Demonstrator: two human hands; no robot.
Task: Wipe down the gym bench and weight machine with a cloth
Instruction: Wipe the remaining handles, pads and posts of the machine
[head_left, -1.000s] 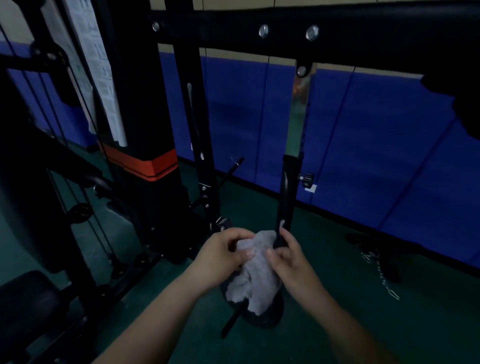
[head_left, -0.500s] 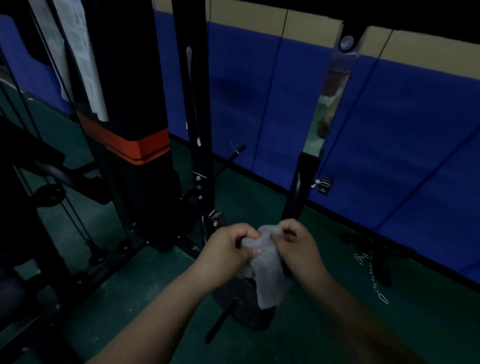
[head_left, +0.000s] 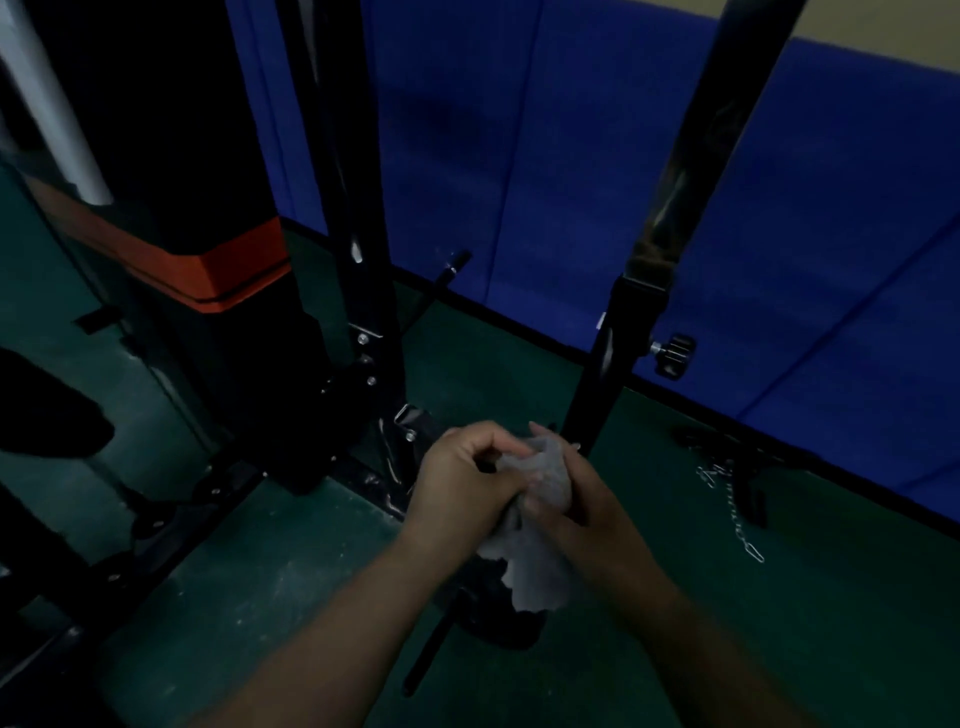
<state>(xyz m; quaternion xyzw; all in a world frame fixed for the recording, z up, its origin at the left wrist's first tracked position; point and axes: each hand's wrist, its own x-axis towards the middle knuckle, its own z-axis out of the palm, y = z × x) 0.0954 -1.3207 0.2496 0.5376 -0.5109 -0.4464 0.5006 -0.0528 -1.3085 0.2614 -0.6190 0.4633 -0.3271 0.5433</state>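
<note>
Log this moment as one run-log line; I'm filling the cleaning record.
phase: regripping | left hand: grips cloth | right hand: grips cloth | contact with machine upright: none

Dark green gym floor (head_left: 270, 582), scuffed with pale specks, runs back to a blue padded wall (head_left: 597, 156) along its far edge. On the floor at left stands the black weight machine frame (head_left: 218, 332) (an orange band wraps its column), its base bars bolted low along the floor. Near the centre a black upright post (head_left: 597, 395) with a knob rises from the floor. At right, close to the far edge, a metal chain (head_left: 735, 512) lies beside a dark base.
</note>
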